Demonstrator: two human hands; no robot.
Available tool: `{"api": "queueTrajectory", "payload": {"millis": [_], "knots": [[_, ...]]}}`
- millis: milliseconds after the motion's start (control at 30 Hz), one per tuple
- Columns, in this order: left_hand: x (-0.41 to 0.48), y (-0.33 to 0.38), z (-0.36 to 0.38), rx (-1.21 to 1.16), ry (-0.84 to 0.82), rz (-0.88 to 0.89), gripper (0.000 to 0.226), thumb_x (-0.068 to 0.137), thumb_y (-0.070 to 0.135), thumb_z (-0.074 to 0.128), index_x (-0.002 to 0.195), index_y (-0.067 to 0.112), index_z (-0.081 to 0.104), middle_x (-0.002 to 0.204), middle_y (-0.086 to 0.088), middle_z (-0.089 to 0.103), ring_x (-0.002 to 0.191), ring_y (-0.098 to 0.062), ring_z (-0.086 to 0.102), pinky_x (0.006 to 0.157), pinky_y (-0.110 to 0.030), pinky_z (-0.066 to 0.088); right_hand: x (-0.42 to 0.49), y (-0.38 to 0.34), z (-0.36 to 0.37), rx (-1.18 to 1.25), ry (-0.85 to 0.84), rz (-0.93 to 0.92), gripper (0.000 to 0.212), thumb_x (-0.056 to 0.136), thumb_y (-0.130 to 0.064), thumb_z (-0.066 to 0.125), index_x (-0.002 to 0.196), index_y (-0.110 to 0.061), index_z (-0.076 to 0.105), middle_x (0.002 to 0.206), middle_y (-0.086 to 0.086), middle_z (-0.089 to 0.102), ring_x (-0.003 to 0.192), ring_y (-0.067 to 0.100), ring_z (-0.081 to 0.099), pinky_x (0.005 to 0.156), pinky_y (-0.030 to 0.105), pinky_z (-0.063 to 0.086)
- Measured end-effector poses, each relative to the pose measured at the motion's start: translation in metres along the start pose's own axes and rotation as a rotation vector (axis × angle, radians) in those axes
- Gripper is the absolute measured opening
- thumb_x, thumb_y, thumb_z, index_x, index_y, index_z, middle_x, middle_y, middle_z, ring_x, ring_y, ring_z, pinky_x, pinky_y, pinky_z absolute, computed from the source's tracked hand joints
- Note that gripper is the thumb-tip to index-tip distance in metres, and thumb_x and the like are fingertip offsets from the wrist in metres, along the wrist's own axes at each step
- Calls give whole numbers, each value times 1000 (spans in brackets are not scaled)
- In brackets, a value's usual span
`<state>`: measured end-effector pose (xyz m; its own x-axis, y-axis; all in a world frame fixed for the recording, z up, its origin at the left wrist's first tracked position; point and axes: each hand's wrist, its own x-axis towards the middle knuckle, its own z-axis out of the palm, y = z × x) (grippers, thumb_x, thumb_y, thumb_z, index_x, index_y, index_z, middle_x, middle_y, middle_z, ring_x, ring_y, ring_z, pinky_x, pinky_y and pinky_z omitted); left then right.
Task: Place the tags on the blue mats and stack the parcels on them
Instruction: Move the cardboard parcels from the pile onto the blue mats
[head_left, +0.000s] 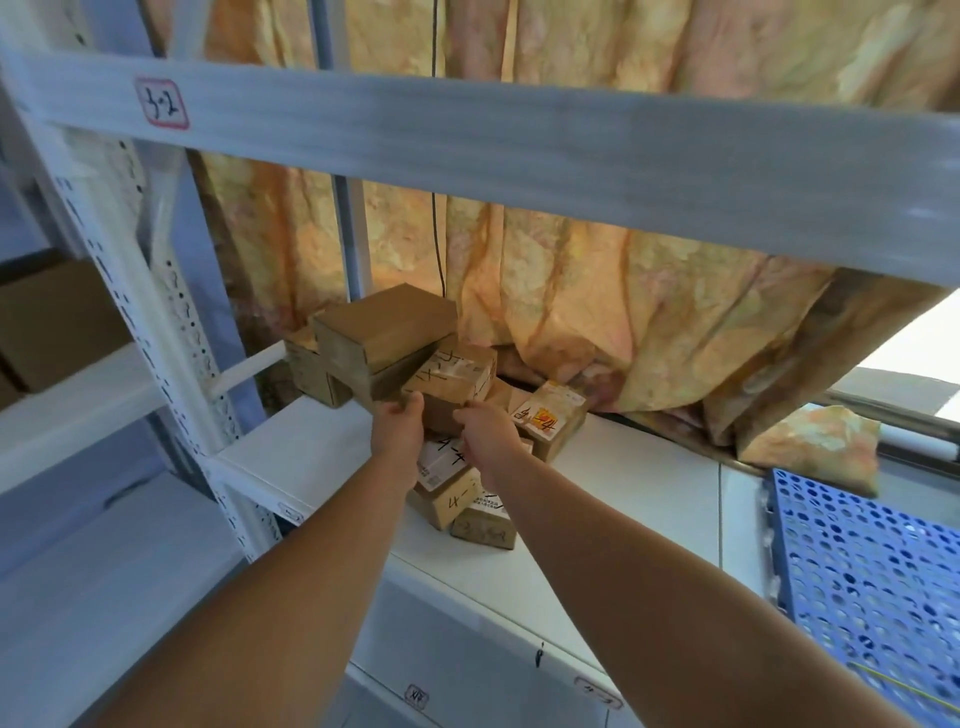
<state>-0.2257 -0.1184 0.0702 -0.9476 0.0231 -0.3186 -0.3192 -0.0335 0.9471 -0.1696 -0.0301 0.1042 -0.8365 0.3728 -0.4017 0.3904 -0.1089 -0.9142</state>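
The left hand (397, 428) and the right hand (485, 431) grip a brown parcel (440, 413) between them, with fingers curled on its ends. It sits in the pile (457, 501) on the white shelf (623, 483).

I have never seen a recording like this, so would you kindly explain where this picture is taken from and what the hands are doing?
There is no machine here: a person works with bare hands. The single picture comes from a camera worn on the person's head, looking forward and down, so both arms reach in from below. The left hand and the right hand have their grip on either side of a small brown parcel at the front of a pile of parcels, several bearing handwritten numbers. The pile sits on a white shelf of a metal rack, before an orange curtain. At the right lies a blue mat full of holes, where parcels are meant to go.
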Motion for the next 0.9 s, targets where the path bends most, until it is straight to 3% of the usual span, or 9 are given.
{"api": "queueTrajectory", "payload": {"millis": [133, 267, 367, 433, 567, 633, 733, 833, 900], "knots": [[-2, 8, 8, -40, 50, -3, 57, 90, 38, 56, 136, 15, 33, 121, -15, 57, 110, -34, 58, 97, -52, 49, 1, 3, -3, 13, 38, 15, 47, 90, -23, 53, 136, -25, 45, 112, 7, 60, 80, 16, 60, 60, 28, 49], [16, 6, 22, 137, 44, 7, 67, 79, 59, 45, 126, 12, 51, 125, -14, 59, 113, -34, 58, 99, -50, 48, -4, 1, -13, 20, -54, -44, 33, 91, -14, 50, 122, -25, 55, 104, 7, 66, 83, 20, 64, 64, 29, 51], [4, 9, 31, 251, 118, 26, 57, 88, 54, 38, 114, 7, 56, 110, -15, 63, 103, -34, 60, 95, -48, 49, 4, 6, -17, -4, -46, -127, 48, 82, -17, 55, 128, -30, 53, 112, 7, 67, 93, 27, 67, 75, 37, 56], [14, 0, 34, 222, 174, 37, 56, 79, 57, 45, 108, 10, 54, 107, -13, 62, 100, -33, 60, 89, -48, 53, 16, 11, -21, -16, -13, -180, 61, 73, -21, 58, 131, -37, 49, 119, 5, 64, 94, 26, 68, 83, 45, 57], [39, -21, 35, 38, 187, 14, 56, 57, 58, 55, 94, 16, 54, 106, -13, 63, 97, -32, 63, 82, -47, 58, -5, 2, -34, -8, 28, -260, 40, 83, -14, 56, 121, -28, 55, 117, 3, 62, 94, 25, 64, 76, 39, 53], [-17, 10, 37, -23, 147, 51, 48, 67, 49, 61, 100, 13, 60, 101, -8, 66, 91, -26, 64, 78, -41, 59, -5, 3, -42, 42, 74, -267, 37, 89, -15, 55, 125, -21, 52, 111, 1, 61, 87, 16, 60, 64, 26, 47], [-42, 23, 54, -99, 95, 133, 23, 85, 20, 63, 104, 10, 55, 97, -6, 62, 82, -19, 59, 67, -28, 51, -8, 8, -53, 147, 175, -293, 37, 91, -16, 55, 127, -18, 47, 93, -5, 58, 77, 9, 56, 62, 23, 44], [-60, 25, 77, -256, -84, 149, 18, 85, 13, 65, 97, 14, 51, 97, -8, 62, 83, -22, 60, 71, -35, 50, -16, 14, -73, 267, 293, -316, 44, 91, -21, 56, 133, -19, 42, 108, 1, 62, 89, 13, 61, 74, 28, 48], [-77, 19, 96, -305, -211, 119, 18, 86, 9, 64, 98, 14, 50, 94, -6, 61, 78, -18, 59, 67, -31, 50, -26, 19, -96, 325, 320, -331, 44, 92, -24, 55, 134, -19, 43, 114, 3, 63, 96, 14, 61, 78, 27, 47]]}}
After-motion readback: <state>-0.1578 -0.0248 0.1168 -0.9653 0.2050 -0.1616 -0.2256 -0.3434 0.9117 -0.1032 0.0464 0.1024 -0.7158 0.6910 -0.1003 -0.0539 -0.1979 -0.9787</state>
